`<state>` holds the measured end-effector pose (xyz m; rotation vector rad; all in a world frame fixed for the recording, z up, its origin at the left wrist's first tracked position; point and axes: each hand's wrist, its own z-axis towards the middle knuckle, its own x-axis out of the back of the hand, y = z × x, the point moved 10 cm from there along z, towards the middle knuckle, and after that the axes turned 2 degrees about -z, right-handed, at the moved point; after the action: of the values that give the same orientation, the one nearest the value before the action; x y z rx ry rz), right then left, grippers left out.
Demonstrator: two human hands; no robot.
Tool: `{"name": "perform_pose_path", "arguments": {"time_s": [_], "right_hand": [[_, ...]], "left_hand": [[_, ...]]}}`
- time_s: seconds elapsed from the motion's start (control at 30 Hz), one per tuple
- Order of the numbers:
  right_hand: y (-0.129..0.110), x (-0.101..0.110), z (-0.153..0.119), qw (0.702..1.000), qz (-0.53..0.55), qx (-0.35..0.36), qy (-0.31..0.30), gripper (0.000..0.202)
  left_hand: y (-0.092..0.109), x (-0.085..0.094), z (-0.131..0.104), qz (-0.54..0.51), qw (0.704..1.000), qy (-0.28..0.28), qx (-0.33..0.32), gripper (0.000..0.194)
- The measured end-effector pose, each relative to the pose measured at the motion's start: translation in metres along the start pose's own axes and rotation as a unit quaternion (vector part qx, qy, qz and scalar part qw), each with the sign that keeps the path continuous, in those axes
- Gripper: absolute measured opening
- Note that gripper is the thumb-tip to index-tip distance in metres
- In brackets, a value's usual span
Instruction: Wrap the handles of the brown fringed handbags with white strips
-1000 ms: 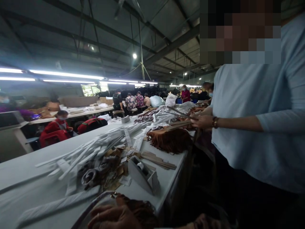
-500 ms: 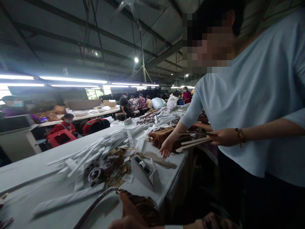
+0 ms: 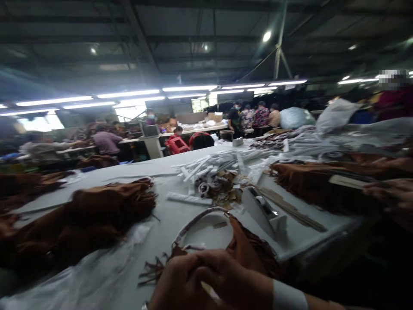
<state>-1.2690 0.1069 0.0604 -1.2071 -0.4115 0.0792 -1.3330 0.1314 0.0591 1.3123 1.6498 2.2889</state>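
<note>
My left hand and my right hand are close together at the bottom edge, fingers curled in and partly hidden. Both are closed on a brown fringed bag, gripping its near side. Its strap, wrapped in pale material, arches up over the white table. A white band circles my right wrist. Just beyond the bag, to the right, stands a grey tape dispenser.
White wrapped strips and scraps of brown card lie mid-table. Brown fringed goods cover the left, near clear plastic. At right, a co-worker's hand holds flat strips over another brown pile. People sit working farther back.
The view has swung left, so the co-worker's body has left the frame and the brown goods at left have appeared. My hands and the bag show more fully.
</note>
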Motion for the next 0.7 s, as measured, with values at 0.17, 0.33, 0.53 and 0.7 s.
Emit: {"name": "perform_pose_path", "arguments": {"time_s": [0.17, 0.33, 0.53, 0.7], "right_hand": [[0.036, -0.024, 0.006, 0.997, 0.023, -0.042, -0.061, 0.02], [0.077, -0.022, 0.019, 0.997, -0.015, -0.076, -0.032, 0.018], [0.1, 0.001, 0.071, 0.991, -0.108, -0.074, 0.009, 0.032], [0.113, -0.003, 0.117, 0.946, -0.31, -0.083, -0.052, 0.026]], "left_hand": [[-0.036, -0.004, -0.019, -0.066, 0.993, -0.022, 0.096, 0.024], [-0.068, 0.012, -0.02, -0.058, 0.99, -0.031, 0.126, 0.032], [-0.162, 0.08, 0.0, -0.081, 0.965, 0.172, 0.181, 0.033], [-0.222, 0.067, 0.017, -0.087, 0.957, 0.148, 0.235, 0.035]]}}
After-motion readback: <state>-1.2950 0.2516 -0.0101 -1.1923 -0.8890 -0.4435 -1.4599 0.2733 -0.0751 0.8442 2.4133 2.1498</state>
